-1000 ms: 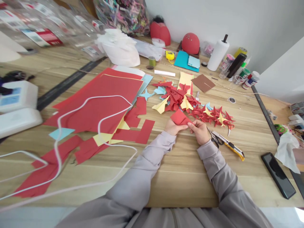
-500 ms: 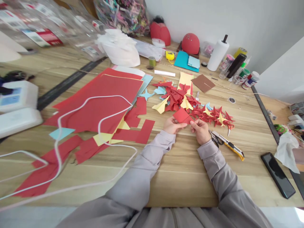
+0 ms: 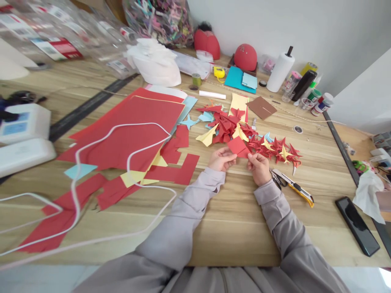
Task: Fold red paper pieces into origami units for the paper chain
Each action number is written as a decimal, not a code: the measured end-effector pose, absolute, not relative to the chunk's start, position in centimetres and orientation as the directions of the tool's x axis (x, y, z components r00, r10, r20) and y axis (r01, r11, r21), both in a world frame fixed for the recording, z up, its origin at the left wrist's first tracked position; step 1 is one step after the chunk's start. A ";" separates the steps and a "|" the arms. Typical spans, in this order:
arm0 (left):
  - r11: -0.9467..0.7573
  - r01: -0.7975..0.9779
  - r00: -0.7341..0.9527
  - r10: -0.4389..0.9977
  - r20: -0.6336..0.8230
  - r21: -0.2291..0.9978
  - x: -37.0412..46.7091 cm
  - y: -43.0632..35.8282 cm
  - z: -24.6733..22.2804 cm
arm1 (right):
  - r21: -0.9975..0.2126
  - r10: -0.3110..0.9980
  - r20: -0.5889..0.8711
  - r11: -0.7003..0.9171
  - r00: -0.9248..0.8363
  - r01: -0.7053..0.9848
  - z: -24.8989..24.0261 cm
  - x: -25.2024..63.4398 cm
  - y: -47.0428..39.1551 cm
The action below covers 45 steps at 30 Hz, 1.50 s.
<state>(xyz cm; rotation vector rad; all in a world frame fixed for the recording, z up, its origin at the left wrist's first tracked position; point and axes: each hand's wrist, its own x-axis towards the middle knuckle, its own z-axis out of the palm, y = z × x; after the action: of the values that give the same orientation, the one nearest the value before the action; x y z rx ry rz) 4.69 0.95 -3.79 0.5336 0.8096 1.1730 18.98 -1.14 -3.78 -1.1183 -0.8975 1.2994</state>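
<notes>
A small red paper square (image 3: 238, 147) with a crease across it is between my hands. My right hand (image 3: 259, 167) pinches its lower right corner between thumb and fingers. At the paper's left edge, my left hand (image 3: 222, 159) has its fingertips pressed together, close to or on the paper; the exact contact is hard to make out. Just behind lies a heap of folded red paper pieces (image 3: 225, 125), with a yellow folded piece (image 3: 207, 136) at its left. Folded stars (image 3: 276, 145), mostly red, run off to the right.
Large red sheets (image 3: 131, 126) and a white cable (image 3: 76, 191) cover the left side. A yellow box cutter (image 3: 297, 190) lies beside my right wrist, and a black phone (image 3: 357, 226) farther right. A brown square (image 3: 261, 107) and a white roll (image 3: 280, 69) stand behind.
The red square has shifted slightly right and turned a little. My left fingers have drawn back from across its lower edge to its left side, while my right hand keeps its pinch.
</notes>
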 end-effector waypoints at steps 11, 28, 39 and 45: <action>-0.614 0.507 0.038 0.718 0.695 0.605 4.5 -0.8 -4.2 | -0.973 0.990 -0.093 -0.067 0.110 -0.222 -4.0 19.0 -1.1; -0.679 0.556 0.197 0.668 0.718 0.479 4.2 -0.2 -5.0 | -0.476 0.770 0.610 0.546 -0.189 0.689 -4.4 18.6 -2.3; -0.653 0.604 0.234 0.694 0.681 0.457 3.9 0.1 -4.9 | -0.340 0.767 0.606 0.487 -0.209 0.805 -4.8 18.7 -2.1; -0.635 0.609 0.212 0.707 0.675 0.474 4.0 0.1 -5.0 | -0.327 0.757 0.619 0.489 -0.208 0.808 -4.9 18.8 -2.2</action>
<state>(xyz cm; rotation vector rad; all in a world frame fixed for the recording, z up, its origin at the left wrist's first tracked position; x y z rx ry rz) 3.97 0.05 -4.98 2.3613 1.2883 1.4080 18.76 -2.22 -4.87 -1.2894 -1.9858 -0.0863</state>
